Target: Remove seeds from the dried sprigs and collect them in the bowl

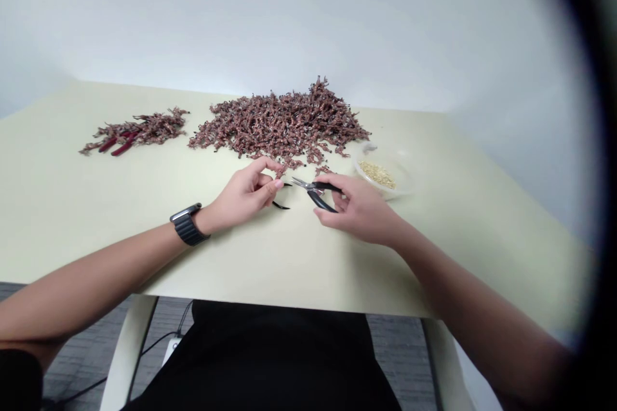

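My left hand (248, 196) pinches a small reddish-brown piece (280, 173) between thumb and fingers; its exact kind is too small to make out. In my right hand (361, 209) are needle-nose pliers (321, 192) with black handles. Their handles are spread and the tips point left, just short of the left fingers. Beside the left fingertips, a thin black curved tool (281, 205) lies on the table, partly hidden by that hand. Behind both hands spreads a large heap of similar reddish-brown pieces (284, 122), with a few loose ones at its near edge.
A clear plastic bowl (407, 183) holding yellowish bits (377, 173) stands by the right hand. Further left, a smaller pile of brown pieces (161, 127) has a red-handled tool (124, 144) lying in it. The pale table (231, 270) meets a white wall behind.
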A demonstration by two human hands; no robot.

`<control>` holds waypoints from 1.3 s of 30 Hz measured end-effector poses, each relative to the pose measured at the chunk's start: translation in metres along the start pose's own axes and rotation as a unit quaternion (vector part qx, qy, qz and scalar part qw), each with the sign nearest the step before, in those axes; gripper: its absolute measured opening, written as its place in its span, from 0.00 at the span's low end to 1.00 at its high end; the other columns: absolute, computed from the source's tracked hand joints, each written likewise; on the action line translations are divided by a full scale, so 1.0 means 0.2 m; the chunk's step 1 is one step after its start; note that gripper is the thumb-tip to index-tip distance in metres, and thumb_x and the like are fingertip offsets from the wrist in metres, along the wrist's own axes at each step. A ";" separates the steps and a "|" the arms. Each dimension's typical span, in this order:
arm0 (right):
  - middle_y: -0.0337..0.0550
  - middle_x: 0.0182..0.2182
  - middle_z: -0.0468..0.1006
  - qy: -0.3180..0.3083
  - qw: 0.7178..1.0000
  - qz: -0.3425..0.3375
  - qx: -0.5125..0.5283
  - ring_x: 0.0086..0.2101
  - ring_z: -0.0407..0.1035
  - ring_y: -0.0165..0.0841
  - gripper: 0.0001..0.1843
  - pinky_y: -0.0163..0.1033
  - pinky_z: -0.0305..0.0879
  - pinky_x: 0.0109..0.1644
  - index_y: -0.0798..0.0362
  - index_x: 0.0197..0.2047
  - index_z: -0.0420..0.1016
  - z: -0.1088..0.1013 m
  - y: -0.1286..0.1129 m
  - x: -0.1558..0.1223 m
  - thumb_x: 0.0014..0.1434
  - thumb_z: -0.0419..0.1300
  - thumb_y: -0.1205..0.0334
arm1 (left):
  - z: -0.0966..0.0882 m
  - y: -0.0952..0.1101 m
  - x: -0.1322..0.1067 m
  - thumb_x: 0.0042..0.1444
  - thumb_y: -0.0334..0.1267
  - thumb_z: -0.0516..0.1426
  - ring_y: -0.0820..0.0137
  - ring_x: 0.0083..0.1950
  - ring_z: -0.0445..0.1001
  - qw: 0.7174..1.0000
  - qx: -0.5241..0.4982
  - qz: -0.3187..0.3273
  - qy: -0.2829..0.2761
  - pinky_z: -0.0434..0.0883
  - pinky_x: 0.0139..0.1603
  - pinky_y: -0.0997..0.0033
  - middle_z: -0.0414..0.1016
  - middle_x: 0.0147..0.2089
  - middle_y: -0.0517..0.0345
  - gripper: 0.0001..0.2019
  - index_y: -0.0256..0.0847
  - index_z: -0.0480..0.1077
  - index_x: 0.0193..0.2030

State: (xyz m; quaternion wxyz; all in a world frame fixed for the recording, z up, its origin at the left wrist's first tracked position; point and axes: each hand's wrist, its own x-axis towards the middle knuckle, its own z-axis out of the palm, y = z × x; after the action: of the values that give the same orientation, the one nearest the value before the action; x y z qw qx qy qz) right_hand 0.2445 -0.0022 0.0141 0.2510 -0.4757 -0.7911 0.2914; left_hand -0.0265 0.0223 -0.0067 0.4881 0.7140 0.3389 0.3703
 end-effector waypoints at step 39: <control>0.40 0.33 0.67 -0.173 0.860 0.162 0.452 0.25 0.44 0.25 0.19 0.34 0.43 0.23 0.56 0.50 0.79 -0.04 -0.01 0.02 0.61 0.64 0.53 | -0.06 -0.01 -0.02 0.70 0.41 0.56 0.75 0.32 0.73 0.971 0.206 0.123 -0.016 0.68 0.34 0.77 0.77 0.37 0.57 0.16 0.41 0.67 0.61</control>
State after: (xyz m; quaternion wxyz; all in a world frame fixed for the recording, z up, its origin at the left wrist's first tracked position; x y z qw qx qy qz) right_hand 0.2467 0.0021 0.0208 0.2465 -0.3731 -0.5150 0.7313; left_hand -0.0387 0.0239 -0.0075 0.2868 0.8413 0.3091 0.3381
